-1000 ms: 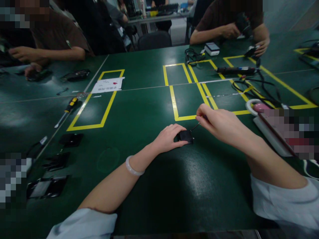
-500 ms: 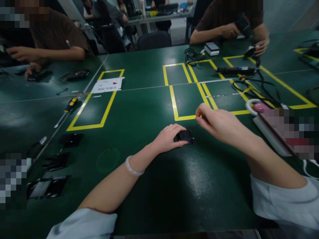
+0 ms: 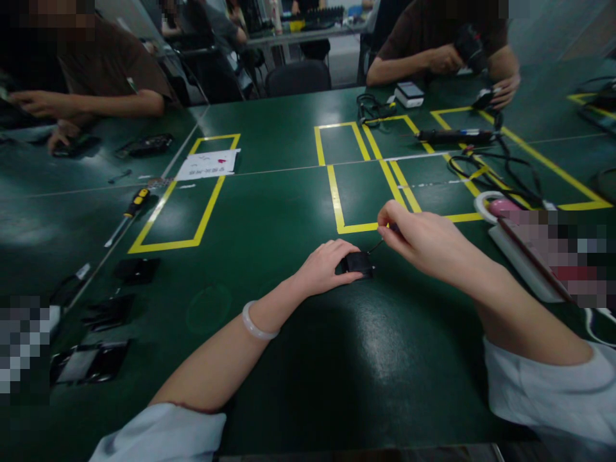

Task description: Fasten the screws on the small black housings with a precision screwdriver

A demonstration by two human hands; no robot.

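A small black box-shaped part (image 3: 359, 264) lies on the green table (image 3: 289, 359), with tiny bright metal points on its right side. My left hand (image 3: 326, 268) grips it from the left, thumb in front and fingers behind. To its right, my right hand (image 3: 418, 235) is raised a little above the table. Its thumb and fingers pinch a thin dark rod-like tool (image 3: 376, 246), whose tip reaches the part's right edge. The fingers hide the tool's other end, so its exact kind does not show.
Several black parts (image 3: 108, 311) lie at the left, near a yellow-and-black screwdriver (image 3: 138, 202). A paper label (image 3: 208, 165) lies across yellow tape. An electric screwdriver (image 3: 455, 136) and cables are at the right. Across the table, a co-worker's hand (image 3: 445, 59) holds a power tool (image 3: 470, 50).
My hands, the black part and the thin tool look almost unmoved. The co-worker's hand at the far left has shifted slightly left.
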